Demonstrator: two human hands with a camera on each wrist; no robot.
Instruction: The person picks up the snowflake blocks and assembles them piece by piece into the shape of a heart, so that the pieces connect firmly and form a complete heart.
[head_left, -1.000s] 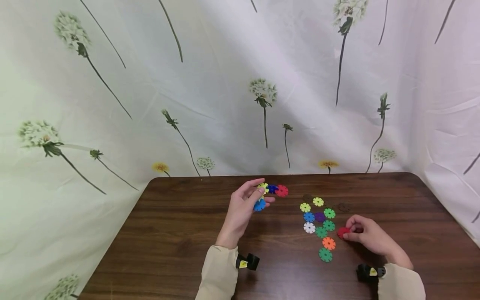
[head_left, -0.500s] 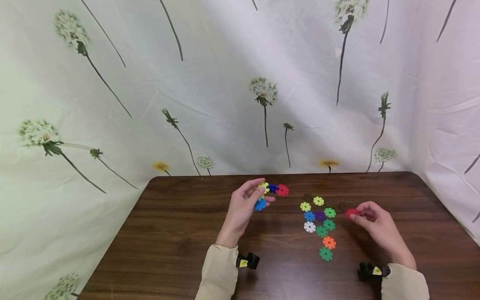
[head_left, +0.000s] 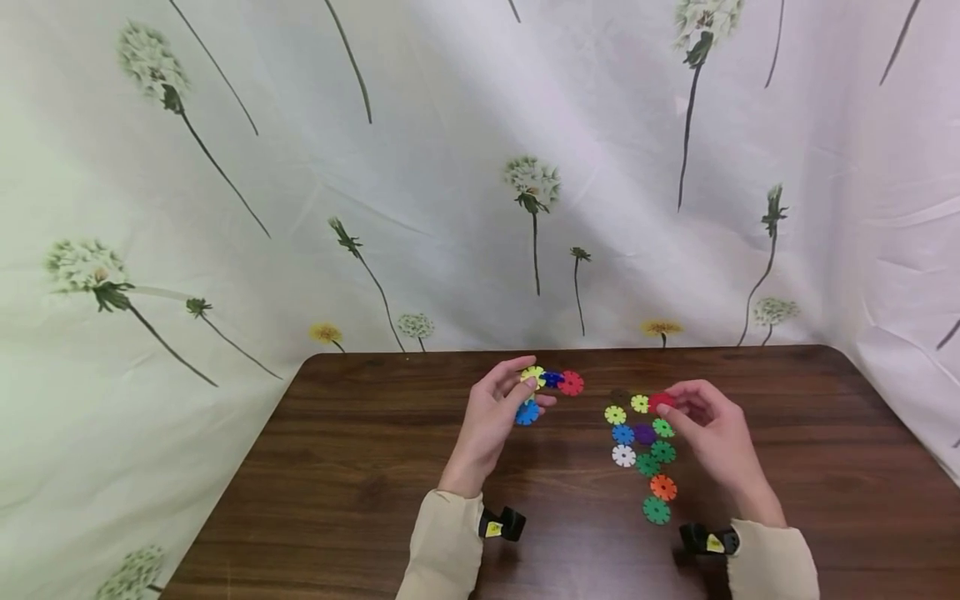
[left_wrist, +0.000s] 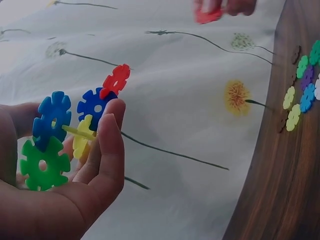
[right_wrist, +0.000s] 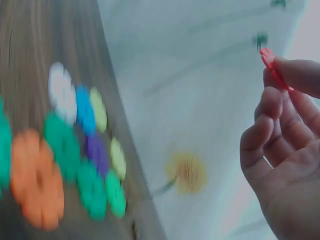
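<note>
Above the table my left hand (head_left: 489, 417) holds a chain of joined notched plastic discs. In the left wrist view the chain shows a green disc (left_wrist: 45, 165), a light blue disc (left_wrist: 52, 120), yellow discs (left_wrist: 82, 137), a dark blue disc (left_wrist: 95, 107) and a red end disc (left_wrist: 117, 80). My right hand (head_left: 716, 429) pinches a single red disc (right_wrist: 274, 67) between thumb and fingers, apart from the chain. In the head view that red disc overlaps the back right of the loose discs, and the hand hides part of the table there.
Loose notched discs lie on the dark wood table (head_left: 360, 467), among them a white disc (head_left: 624, 456), a purple disc (head_left: 644, 434), an orange disc (head_left: 663, 487) and several green ones. A brown disc (head_left: 620, 396) blends into the wood. A dandelion-print cloth (head_left: 450, 208) hangs behind.
My right hand has lifted the red disc away from the right of the loose discs, then carried it left and back. My left hand keeps its hold on the chain, nearly still.
</note>
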